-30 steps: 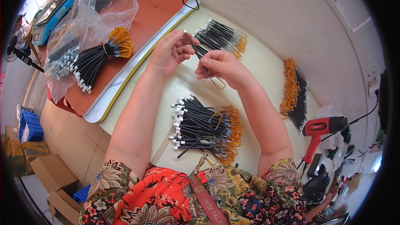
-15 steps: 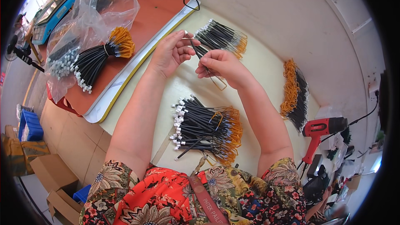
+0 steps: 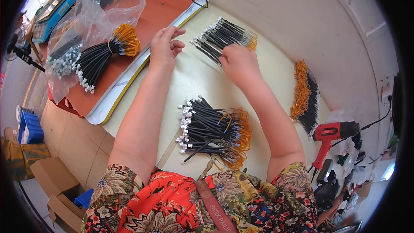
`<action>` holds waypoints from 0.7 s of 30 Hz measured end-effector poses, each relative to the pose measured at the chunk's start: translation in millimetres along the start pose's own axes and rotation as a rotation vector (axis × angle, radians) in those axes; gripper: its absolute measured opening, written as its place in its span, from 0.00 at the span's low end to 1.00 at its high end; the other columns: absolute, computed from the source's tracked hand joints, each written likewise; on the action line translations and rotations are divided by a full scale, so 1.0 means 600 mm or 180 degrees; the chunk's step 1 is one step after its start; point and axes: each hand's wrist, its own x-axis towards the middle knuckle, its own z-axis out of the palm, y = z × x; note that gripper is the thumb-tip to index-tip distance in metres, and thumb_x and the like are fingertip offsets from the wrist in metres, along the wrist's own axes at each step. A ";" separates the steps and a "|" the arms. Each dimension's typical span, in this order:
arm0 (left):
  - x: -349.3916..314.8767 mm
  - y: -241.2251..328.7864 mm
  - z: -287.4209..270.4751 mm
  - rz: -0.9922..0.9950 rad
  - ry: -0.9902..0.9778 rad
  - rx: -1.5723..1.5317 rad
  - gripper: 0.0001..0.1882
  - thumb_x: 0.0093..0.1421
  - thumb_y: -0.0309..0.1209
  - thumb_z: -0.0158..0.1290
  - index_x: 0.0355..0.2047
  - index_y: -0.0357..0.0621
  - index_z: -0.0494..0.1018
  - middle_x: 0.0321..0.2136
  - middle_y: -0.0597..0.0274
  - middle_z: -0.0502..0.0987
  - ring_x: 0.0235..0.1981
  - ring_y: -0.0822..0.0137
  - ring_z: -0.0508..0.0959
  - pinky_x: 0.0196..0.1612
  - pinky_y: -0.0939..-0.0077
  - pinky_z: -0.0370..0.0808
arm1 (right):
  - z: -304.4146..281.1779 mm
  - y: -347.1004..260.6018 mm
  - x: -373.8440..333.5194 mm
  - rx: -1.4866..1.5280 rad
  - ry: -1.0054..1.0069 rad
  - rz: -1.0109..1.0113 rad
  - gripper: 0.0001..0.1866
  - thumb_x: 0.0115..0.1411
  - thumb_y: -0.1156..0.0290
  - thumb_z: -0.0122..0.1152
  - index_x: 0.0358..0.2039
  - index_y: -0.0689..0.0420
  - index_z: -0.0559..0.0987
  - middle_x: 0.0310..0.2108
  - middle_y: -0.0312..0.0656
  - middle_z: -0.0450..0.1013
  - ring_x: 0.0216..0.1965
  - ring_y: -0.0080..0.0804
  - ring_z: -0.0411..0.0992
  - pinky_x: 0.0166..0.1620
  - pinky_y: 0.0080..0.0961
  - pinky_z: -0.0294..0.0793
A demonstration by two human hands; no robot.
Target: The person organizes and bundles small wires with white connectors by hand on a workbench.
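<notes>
Held left hand (image 3: 165,48) half open and empty, right hand (image 3: 239,62) curled over black-sleeved cables (image 3: 208,51), with grip too hidden to tell, beside upper cable row (image 3: 228,33) on tabletop (image 3: 196,80), probably for keeping white connectors (image 3: 212,27) aligned.

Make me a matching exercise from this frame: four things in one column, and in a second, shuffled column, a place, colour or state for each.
Things
1. left hand
2. right hand
3. banded wire bundle
4. heat gun

Places, colours or states
A. red and black
B. at the far row of black wires, its fingertips hidden
C. lying on the reddish-brown surface
D. raised, with no wire visible in its fingers

Pairs: 1-D, 2-B, 3-C, 4-A
</notes>
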 end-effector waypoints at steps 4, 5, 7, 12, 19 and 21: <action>0.000 -0.005 0.006 0.0008 -0.0018 0.0015 0.08 0.60 0.34 0.46 0.34 0.43 0.69 0.33 0.59 0.76 0.17 0.77 0.71 0.19 0.87 0.66 | 0.037 0.012 0.009 -0.0784 0.0183 -0.0493 0.06 0.49 0.70 0.56 0.25 0.58 0.77 0.32 0.38 0.72 0.40 0.38 0.69 0.50 0.47 0.61; 0.000 -0.006 0.005 0.0005 -0.0014 0.0016 0.08 0.60 0.34 0.46 0.34 0.43 0.69 0.33 0.59 0.76 0.17 0.77 0.71 0.19 0.87 0.66 | 0.043 0.009 0.012 -0.0848 0.0212 -0.0538 0.05 0.49 0.71 0.56 0.25 0.58 0.77 0.33 0.38 0.72 0.41 0.37 0.68 0.52 0.49 0.59; 0.002 -0.006 0.004 0.0026 -0.0016 0.0044 0.08 0.60 0.33 0.46 0.34 0.43 0.69 0.33 0.59 0.76 0.17 0.77 0.71 0.19 0.88 0.66 | 0.052 0.008 0.023 -0.0838 0.0301 -0.0574 0.05 0.49 0.71 0.56 0.24 0.58 0.77 0.33 0.38 0.71 0.41 0.37 0.68 0.51 0.51 0.59; 0.003 -0.007 0.008 0.0021 -0.0022 0.0035 0.08 0.60 0.34 0.46 0.33 0.43 0.68 0.33 0.60 0.76 0.17 0.75 0.71 0.20 0.86 0.66 | 0.037 0.010 0.012 -0.0810 0.0989 -0.0719 0.05 0.50 0.71 0.55 0.24 0.58 0.77 0.32 0.40 0.72 0.40 0.39 0.69 0.49 0.46 0.63; 0.000 -0.010 0.000 0.0069 0.0030 0.0073 0.08 0.60 0.33 0.46 0.35 0.43 0.68 0.33 0.59 0.76 0.17 0.76 0.71 0.19 0.87 0.66 | 0.002 -0.023 -0.087 0.0110 -0.1497 -0.1124 0.07 0.52 0.69 0.52 0.24 0.57 0.76 0.25 0.46 0.71 0.30 0.45 0.71 0.36 0.37 0.70; -0.002 -0.010 0.001 0.0057 0.0002 0.0088 0.08 0.60 0.33 0.46 0.35 0.43 0.68 0.33 0.59 0.76 0.17 0.77 0.71 0.19 0.87 0.66 | 0.003 -0.027 -0.087 0.0042 -0.1703 -0.1057 0.08 0.52 0.68 0.52 0.24 0.57 0.76 0.26 0.46 0.71 0.31 0.45 0.71 0.36 0.36 0.70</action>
